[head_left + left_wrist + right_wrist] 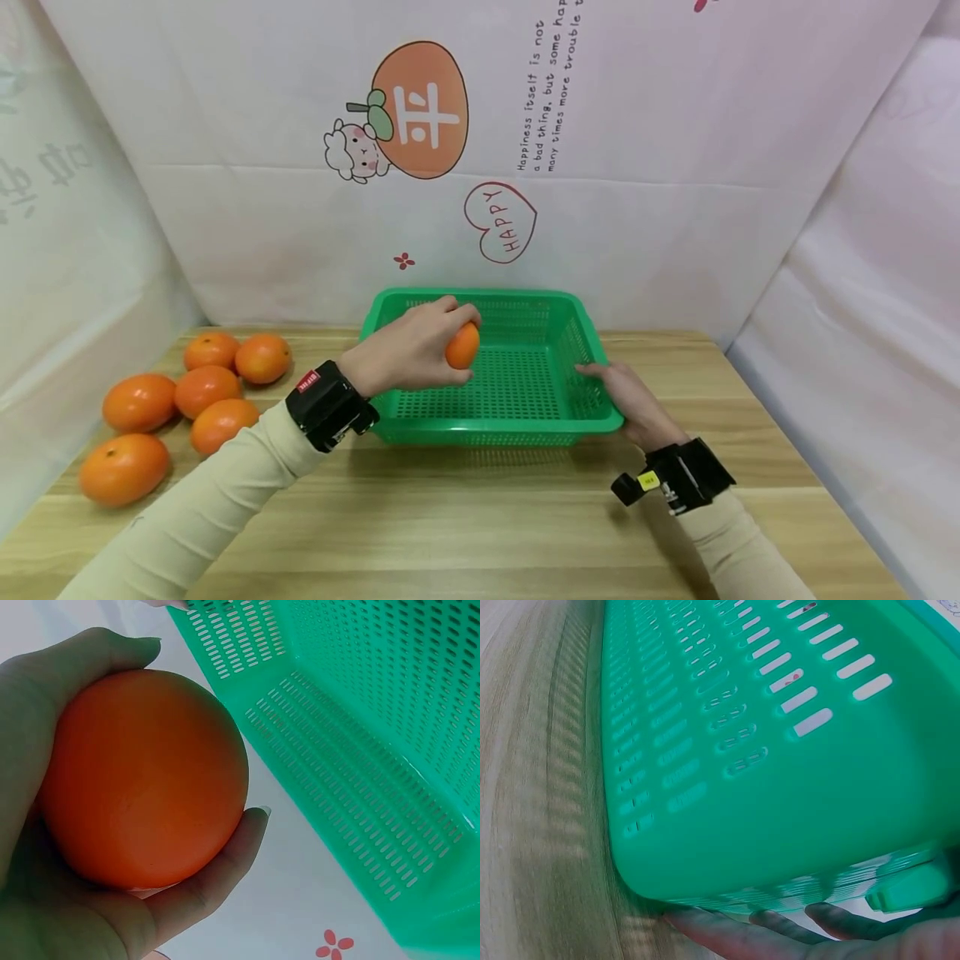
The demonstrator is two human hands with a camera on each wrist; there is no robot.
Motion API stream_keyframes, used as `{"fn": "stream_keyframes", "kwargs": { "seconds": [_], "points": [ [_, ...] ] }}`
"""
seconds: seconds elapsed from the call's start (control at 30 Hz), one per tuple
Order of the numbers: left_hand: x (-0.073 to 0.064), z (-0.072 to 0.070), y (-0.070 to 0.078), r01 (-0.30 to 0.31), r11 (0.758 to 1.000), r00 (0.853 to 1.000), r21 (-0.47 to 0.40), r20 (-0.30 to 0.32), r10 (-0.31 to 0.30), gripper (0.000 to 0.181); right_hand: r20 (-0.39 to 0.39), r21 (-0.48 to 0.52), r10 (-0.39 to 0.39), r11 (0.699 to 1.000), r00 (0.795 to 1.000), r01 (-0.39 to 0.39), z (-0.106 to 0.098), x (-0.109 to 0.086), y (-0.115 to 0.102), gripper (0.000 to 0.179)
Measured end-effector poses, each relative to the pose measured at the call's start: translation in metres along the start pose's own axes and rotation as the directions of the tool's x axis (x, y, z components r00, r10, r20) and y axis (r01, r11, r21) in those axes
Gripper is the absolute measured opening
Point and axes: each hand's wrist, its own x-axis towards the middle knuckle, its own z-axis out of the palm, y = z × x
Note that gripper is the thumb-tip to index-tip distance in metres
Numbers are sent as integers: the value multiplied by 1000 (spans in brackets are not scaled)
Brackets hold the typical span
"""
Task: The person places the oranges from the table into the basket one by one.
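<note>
An orange (462, 346) is gripped in my left hand (420, 346), above the inside of a green plastic basket (495, 426). In the left wrist view, thumb and fingers curl round the orange (146, 780), with the slotted basket wall (352, 787) beside it. My right hand (633, 404) holds the basket by its right side, thumb over the rim and inside. The right wrist view has the fingers (727, 936) against the outside of the basket wall (780, 825).
Several oranges lie grouped on the wooden table (465, 517) at the left, one of them (125, 470) nearest the front. A white printed cloth (262, 100) hangs right behind the basket, with more white cloth at both sides.
</note>
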Motion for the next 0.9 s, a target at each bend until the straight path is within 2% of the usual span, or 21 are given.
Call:
{"fn": "stream_keyframes", "kwargs": {
  "seconds": [0.47, 0.9],
  "points": [
    [14, 4, 7, 1, 1000, 999, -3, 46, -1, 54, 1, 25, 9, 1000, 1000, -9, 1, -2, -1, 65],
    [29, 10, 1, 44, 999, 995, -20, 95, -42, 54, -19, 5, 8, 1000, 1000, -8, 2, -1, -2, 65]
  ]
}}
